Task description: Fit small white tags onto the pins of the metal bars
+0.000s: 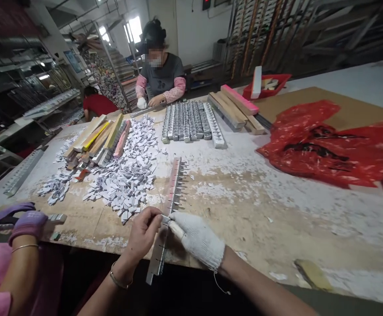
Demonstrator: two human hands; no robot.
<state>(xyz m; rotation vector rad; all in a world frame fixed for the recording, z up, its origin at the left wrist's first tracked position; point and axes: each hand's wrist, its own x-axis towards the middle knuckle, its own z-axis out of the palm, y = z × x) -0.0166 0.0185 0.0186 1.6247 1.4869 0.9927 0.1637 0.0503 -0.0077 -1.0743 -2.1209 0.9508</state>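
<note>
A long narrow metal strip [173,193] with small pins along it lies on the worn table, running from the near edge toward the middle. My bare left hand [141,235] pinches a small white piece at the strip's near part. My right hand [198,239], in a white knit glove, meets it from the right, fingers closed on the same spot. A heap of small white paper tags [128,175] lies just left of the strip.
Wooden sticks [95,138] are stacked at the left, rows of silver pieces [189,120] and wood bars [235,109] sit farther back. A red plastic bag [329,140] lies at the right. One person works across the table; another's purple-gloved hand [28,221] rests at the near left.
</note>
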